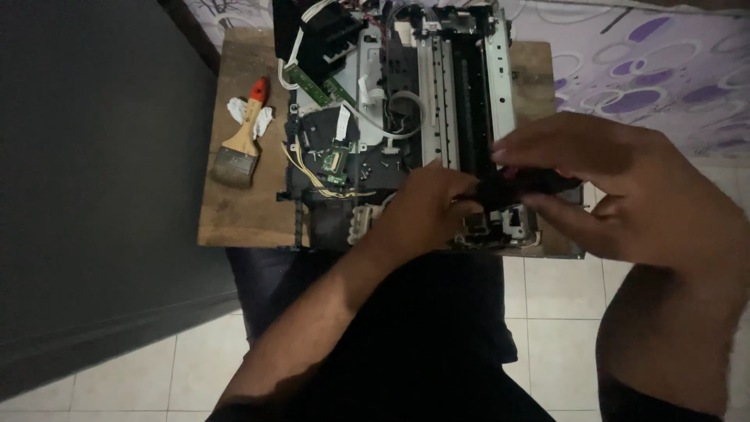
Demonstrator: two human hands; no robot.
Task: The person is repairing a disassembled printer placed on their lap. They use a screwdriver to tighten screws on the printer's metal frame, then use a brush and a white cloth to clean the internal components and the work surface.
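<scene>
Darkness is filling the far left of the scene, where a dark wall is standing beside the small brown wooden table (234, 211). On the table's left part, a flat paintbrush with a pale wooden handle and red tip (244, 137) is lying across a crumpled white tissue (236, 109), well apart from both hands. To its right, an opened printer chassis of black plastic and bare metal rails (437, 94) is taking up most of the tabletop; its outer covers are off, a green circuit strip (308, 84) and a small green board with yellow wires (332, 168) are lying exposed, and white ribbon cables are hanging loose. Judging by this, the stripping-down looks well advanced, though the metal frame and boards are sitting in place.

At the near edge of the chassis, the left hand (426, 207) is curling its fingers around the left end of a long black plastic part (531, 184), while the right hand (625, 184) is pinching the same part from above at its right end. The part is being held just over the chassis front; whether it is fully free cannot be told. White floor tiles (547, 289) are showing below, and purple-patterned cloth (648, 70) is lying at the far right.
</scene>
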